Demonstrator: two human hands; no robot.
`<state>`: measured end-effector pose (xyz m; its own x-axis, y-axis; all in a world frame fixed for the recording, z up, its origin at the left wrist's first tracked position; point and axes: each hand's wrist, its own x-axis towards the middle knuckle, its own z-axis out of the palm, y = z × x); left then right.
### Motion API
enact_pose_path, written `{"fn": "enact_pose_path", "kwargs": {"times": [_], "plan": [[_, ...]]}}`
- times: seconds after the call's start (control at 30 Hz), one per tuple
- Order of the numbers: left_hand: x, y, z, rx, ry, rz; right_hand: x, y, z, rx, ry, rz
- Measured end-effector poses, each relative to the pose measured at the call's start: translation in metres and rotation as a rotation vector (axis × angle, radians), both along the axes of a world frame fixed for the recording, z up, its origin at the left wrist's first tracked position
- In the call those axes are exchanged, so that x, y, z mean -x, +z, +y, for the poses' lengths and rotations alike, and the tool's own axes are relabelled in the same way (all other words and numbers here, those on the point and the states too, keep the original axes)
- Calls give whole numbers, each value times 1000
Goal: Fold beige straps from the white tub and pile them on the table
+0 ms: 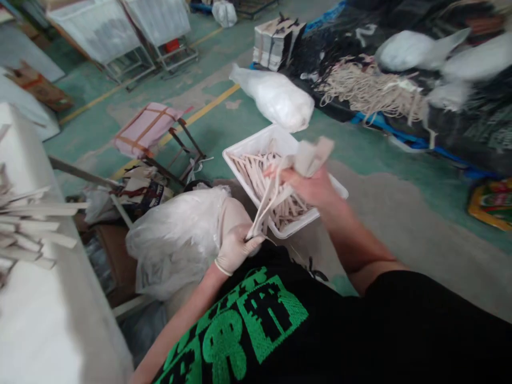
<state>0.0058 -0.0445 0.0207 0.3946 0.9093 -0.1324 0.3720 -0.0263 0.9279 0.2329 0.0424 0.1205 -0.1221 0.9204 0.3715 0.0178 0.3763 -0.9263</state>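
Observation:
My left hand (237, 249), in a thin pale glove, is closed on one end of some long beige fabric strips (267, 205) close to my body. The strips stretch up and to the right to my right hand (314, 184). Smeared a little by motion, that hand is closed round the strips, and a folded pale end stands out above it. Under my right hand, a white plastic basin (250, 141) on the floor holds many more such strips. The right hand and forearm hide part of the basin's right side.
At left, a white table (76, 298) bears a stack of strips (36, 224). A pink-topped stool (146, 128), a clear plastic bag (172, 234) and a white bag (276, 98) stand nearby. Tangled beige cords (368, 88) lie on black sheeting at upper right.

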Motion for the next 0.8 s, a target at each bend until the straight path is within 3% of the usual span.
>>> {"fn": "enact_pose_path", "kwargs": {"times": [0.1,0.23,0.37,0.43,0.5,0.57,0.7,0.8], "plan": [[25,-15,-7,52,100,-24,-17,12,21,-169,-218,96],[86,-46,-27,149,477,26,-50,17,60,-288,-353,-148],[152,-69,-49,169,817,183,-72,5,88,-130,-411,-508],[180,-75,-57,222,962,385,-73,-2,93,-65,-497,-575],[203,-77,-61,279,1017,518,-68,-7,91,-41,-526,-543],[222,-79,-63,327,1028,606,-61,-10,82,22,-418,-460],[243,-90,-60,446,1013,817,-49,-16,56,271,-3,-332],[248,-104,-59,548,951,925,-40,-26,39,398,144,-334]]}}
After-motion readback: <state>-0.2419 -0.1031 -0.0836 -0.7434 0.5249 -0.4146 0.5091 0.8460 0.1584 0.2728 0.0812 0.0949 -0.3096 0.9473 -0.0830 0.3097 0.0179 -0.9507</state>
